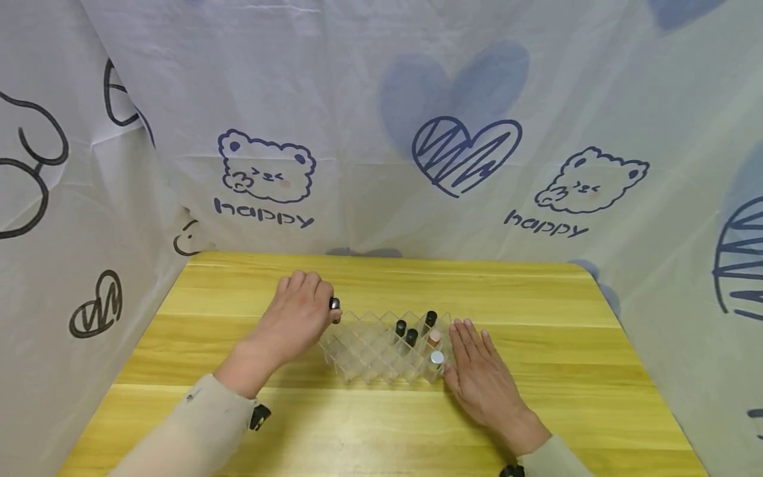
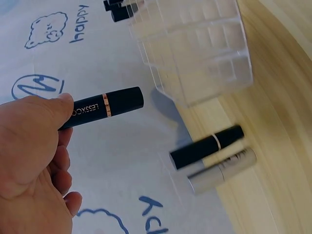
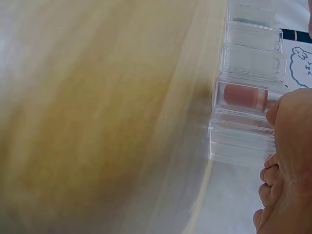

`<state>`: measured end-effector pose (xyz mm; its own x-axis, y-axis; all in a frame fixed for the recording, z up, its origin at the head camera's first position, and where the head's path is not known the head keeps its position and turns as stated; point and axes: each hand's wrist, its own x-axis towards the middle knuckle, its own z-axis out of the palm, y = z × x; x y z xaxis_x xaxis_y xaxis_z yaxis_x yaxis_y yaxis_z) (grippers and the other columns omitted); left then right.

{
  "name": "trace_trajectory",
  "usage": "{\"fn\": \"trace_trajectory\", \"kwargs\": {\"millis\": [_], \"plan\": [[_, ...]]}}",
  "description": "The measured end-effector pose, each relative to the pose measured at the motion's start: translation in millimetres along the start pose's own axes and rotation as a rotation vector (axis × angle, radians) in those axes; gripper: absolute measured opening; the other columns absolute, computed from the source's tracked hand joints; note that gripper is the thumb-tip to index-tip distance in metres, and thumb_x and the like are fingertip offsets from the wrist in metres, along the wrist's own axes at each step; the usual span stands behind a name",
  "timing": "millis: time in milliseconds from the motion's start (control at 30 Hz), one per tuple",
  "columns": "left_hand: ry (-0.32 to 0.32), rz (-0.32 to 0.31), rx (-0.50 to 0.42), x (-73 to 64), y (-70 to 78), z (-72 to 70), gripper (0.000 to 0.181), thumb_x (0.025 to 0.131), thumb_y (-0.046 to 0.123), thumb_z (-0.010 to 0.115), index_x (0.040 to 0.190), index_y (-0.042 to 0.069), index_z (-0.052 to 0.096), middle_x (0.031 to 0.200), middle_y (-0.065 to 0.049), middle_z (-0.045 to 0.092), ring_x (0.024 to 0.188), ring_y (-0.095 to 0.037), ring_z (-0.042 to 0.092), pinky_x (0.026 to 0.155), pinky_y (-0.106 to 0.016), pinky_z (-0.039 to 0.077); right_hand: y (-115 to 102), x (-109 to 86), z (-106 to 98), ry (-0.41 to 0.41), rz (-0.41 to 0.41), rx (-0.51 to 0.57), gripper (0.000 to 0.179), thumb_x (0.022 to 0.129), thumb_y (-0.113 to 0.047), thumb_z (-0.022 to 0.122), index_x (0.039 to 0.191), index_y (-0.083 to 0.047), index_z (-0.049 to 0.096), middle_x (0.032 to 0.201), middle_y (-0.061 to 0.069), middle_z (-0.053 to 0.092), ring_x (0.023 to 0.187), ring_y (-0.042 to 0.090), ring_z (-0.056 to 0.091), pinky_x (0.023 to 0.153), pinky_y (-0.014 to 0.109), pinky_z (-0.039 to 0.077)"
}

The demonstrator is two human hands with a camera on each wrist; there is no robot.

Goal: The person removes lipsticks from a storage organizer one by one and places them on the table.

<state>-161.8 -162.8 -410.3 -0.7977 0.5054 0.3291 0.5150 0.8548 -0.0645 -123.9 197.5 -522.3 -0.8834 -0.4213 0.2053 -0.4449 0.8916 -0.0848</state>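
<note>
My left hand (image 1: 298,315) pinches a black lipstick tube (image 2: 124,100) with a gold ring, held just off the left end of a clear lattice organizer (image 1: 360,351). Its thumb lies along the tube in the left wrist view. Flat against the organizer's right end, my right hand (image 1: 485,381) has its fingers straight. Several tubes fill slots on that side: ones with black caps (image 1: 430,318), one pink cap (image 1: 434,338) and one silver cap (image 1: 437,358). Through the clear wall in the right wrist view shows a reddish tube (image 3: 241,96), near my right thumb.
A black tube (image 2: 195,153) and a silver tube (image 2: 224,170) stand side by side on the wooden table (image 1: 393,437) in the left wrist view; my left hand hides them in the head view. Behind the table hangs a printed white cloth (image 1: 357,132), with more at both sides.
</note>
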Motion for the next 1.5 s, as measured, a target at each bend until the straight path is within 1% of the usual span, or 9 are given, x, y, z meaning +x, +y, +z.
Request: {"fn": "trace_trajectory", "kwargs": {"millis": [333, 533, 733, 867, 1067, 1500], "plan": [[0.006, -0.036, -0.014, -21.5, -24.7, -7.3, 0.036, 0.097, 0.030, 0.077, 0.093, 0.006, 0.051, 0.089, -0.007, 0.044, 0.083, -0.028, 0.036, 0.075, -0.039, 0.027, 2, 1.2, -2, -0.008, 0.002, -0.001, 0.067, 0.108, -0.033, 0.045, 0.160, 0.007, 0.032, 0.168, 0.024, 0.031, 0.159, 0.039, 0.026, 0.129, 0.054, 0.020], [-0.002, -0.061, -0.013, -32.3, -38.4, -6.4, 0.036, 0.096, 0.029, 0.078, 0.093, 0.005, 0.052, 0.089, -0.008, 0.045, 0.084, -0.029, 0.037, 0.075, -0.040, 0.028, 2, 1.4, -2, -0.011, 0.002, 0.005, 0.067, 0.109, -0.033, 0.044, 0.161, 0.007, 0.032, 0.168, 0.024, 0.030, 0.159, 0.039, 0.025, 0.129, 0.054, 0.020], [-0.021, -0.097, -0.024, -41.4, -50.9, -1.0, 0.037, 0.096, 0.029, 0.078, 0.093, 0.005, 0.050, 0.087, -0.007, 0.041, 0.084, -0.029, 0.036, 0.074, -0.039, 0.026, 2, 1.2, -3, -0.010, 0.005, 0.007, 0.067, 0.108, -0.033, 0.045, 0.160, 0.007, 0.032, 0.168, 0.024, 0.030, 0.159, 0.039, 0.025, 0.129, 0.054, 0.019], [-0.057, -0.126, -0.040, -47.2, -57.7, 3.5, 0.036, 0.096, 0.026, 0.078, 0.092, 0.005, 0.049, 0.086, -0.006, 0.039, 0.083, -0.028, 0.034, 0.075, -0.038, 0.024, 2, 1.0, -3, -0.012, 0.009, 0.014, 0.067, 0.108, -0.032, 0.046, 0.160, 0.007, 0.032, 0.168, 0.024, 0.031, 0.159, 0.039, 0.025, 0.129, 0.054, 0.019], [-0.101, -0.167, -0.055, -52.8, -65.8, 13.1, 0.034, 0.098, 0.026, 0.076, 0.094, 0.004, 0.050, 0.087, -0.007, 0.039, 0.086, -0.029, 0.035, 0.076, -0.039, 0.026, 2, 0.6, -1, -0.015, 0.011, 0.012, 0.067, 0.108, -0.033, 0.045, 0.161, 0.006, 0.032, 0.168, 0.024, 0.032, 0.159, 0.039, 0.025, 0.129, 0.054, 0.019], [-0.154, -0.197, -0.085, -59.5, -81.9, 33.0, 0.030, 0.102, 0.027, 0.070, 0.099, 0.003, 0.052, 0.091, -0.008, 0.042, 0.090, -0.030, 0.037, 0.077, -0.039, 0.028, 0, -0.4, -1, -0.027, 0.019, 0.019, 0.067, 0.109, -0.034, 0.043, 0.161, 0.006, 0.030, 0.168, 0.024, 0.031, 0.160, 0.039, 0.024, 0.129, 0.054, 0.018]]}}
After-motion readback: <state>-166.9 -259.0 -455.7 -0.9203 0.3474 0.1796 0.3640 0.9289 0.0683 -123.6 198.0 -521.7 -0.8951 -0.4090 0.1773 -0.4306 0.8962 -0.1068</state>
